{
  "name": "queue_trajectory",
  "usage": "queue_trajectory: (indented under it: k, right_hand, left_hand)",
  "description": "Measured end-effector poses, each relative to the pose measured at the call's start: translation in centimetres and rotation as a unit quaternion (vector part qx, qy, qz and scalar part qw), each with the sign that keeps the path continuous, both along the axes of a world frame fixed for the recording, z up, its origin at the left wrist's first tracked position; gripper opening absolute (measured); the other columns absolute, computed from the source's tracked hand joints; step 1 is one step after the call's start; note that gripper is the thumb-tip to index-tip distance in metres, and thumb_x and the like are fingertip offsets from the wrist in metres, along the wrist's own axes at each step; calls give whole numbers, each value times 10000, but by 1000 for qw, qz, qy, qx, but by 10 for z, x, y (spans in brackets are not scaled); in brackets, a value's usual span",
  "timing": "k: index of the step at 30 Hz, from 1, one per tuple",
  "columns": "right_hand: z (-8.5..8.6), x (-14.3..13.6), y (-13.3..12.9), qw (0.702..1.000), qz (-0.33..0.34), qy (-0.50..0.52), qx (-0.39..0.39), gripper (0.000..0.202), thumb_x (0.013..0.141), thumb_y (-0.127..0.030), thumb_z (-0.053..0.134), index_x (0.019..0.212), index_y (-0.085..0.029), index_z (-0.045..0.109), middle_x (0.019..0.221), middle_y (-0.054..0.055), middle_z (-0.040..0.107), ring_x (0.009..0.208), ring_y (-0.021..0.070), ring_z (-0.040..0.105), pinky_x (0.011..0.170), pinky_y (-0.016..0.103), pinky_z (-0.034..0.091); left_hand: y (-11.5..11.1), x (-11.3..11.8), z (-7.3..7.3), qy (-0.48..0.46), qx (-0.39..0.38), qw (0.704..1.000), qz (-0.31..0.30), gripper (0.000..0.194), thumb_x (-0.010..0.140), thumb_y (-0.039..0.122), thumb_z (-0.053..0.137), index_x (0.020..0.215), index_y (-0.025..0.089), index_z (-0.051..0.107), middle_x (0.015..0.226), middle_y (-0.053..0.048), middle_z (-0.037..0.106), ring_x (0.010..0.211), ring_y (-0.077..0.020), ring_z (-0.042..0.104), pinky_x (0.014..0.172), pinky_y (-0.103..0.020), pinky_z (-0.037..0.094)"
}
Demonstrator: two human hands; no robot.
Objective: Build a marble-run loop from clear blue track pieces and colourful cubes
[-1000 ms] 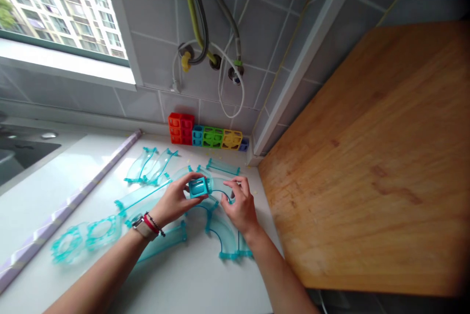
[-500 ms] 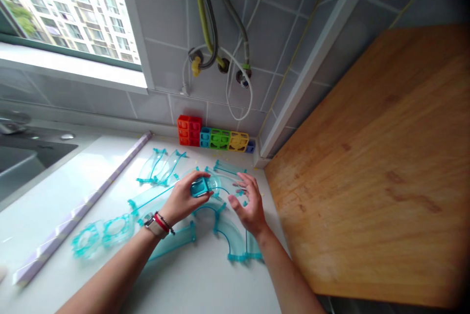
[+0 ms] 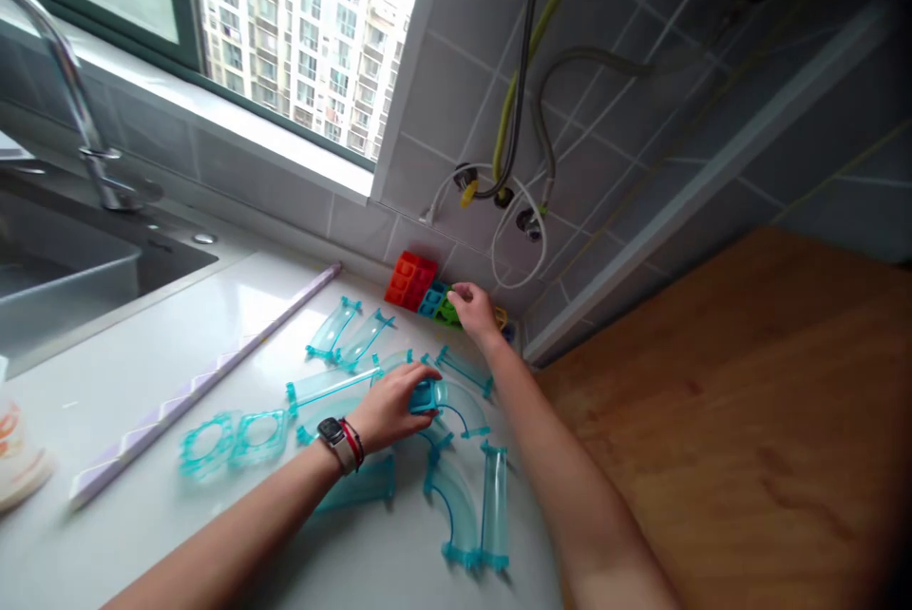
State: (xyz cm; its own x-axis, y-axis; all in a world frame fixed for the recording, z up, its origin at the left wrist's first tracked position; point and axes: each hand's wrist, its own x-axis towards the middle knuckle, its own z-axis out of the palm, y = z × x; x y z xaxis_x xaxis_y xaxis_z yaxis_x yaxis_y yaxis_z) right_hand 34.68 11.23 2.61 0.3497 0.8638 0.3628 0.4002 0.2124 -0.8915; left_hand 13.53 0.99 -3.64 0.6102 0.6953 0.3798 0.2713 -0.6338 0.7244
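My L hand (image 3: pixel 393 408) was closed round a teal block (image 3: pixel 423 395), thumb on its near side, fingers on its far side, mid-counter. A clear curved piece (image 3: pixel 463 404) ran off the block's R side; couldn't tell if the two were joined. My R hand (image 3: pixel 475 313) was at the far side, fingers bent in w/ tips at the green block (image 3: pixel 447 313); couldn't tell if they had hold of it. Blue block (image 3: pixel 433 299) & red blocks (image 3: pixel 411 280) stood just L of that, yellow block (image 3: pixel 501 317) to the R, partly hidden. Near R, a straight track (image 3: pixel 495 507) lay beside a curved track (image 3: pixel 456 507). Purple strip (image 3: pixel 206 382) lay diagonally btwn the teal pcs & the sink (image 3: pixel 106 268), far L.
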Motion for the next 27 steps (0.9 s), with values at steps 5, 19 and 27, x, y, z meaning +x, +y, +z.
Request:
queue_trajectory:
  k: [5, 19, 27]
  right_hand:
    - [-3, -5, 82, 997, 39, -44, -45, 539, 454, -123, 911, 950, -171, 707, 978, 38, 740, 955, 206, 670, 1020, 416, 489]
    - [-47, -5, 127, 991, 90, -72, -75, 465, 666, -298, 828, 1049, -219, 576, 1024, 40, 717, 940, 194, 677, 910, 357, 540]
    - [-45, -4, 126, 986, 75, -134, -70, 427, 747, -420, 767, 1051, -222, 542, 1014, 37, 689, 918, 188, 658, 882, 341, 534]
  left_hand:
    - [1, -1, -2, 7, 9, 1000, 1, 434, 760, 255, 756, 1172, 289, 623, 1158, -67, 689, 1097, -291, 654, 947, -415, 540]
    - [0, -1, -6, 41, 8, 999, -10, 458, 756, 236, 743, 1194, 248, 611, 1186, -71, 677, 1116, -294, 632, 959, -411, 519]
    - [1, -1, -6, 38, 5, 999, -7, 455, 760, 233, 745, 1194, 245, 607, 1198, -74, 674, 1131, -295, 635, 972, -415, 518]
